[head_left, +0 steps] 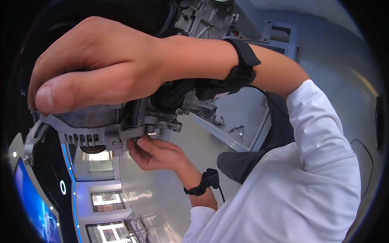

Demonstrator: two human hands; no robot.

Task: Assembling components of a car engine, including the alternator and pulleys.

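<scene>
An alternator (89, 125) with a slotted grey metal housing is fixed to the engine (198, 24). My right hand (101, 60) lies over its upper side, thumb bent down along the near face; the fingers curl round the far left edge, their tips hidden. Lower down, my left hand (158, 154) has its fingers drawn together against the underside of the mounting lug. Whatever they pinch there is hidden. Just above that hand a grey metal bracket (164, 124) sticks out. A metal arm (34, 139) with a bolt at its end hangs at the alternator's left.
A grey tray (253, 139) right of the engine holds several loose bolts (237, 128). Behind it stands a grey metal frame (283, 36). Black wristbands (243, 65) with cables are on both wrists. A lit blue screen (32, 202) stands at far left, windows (107, 200) beyond.
</scene>
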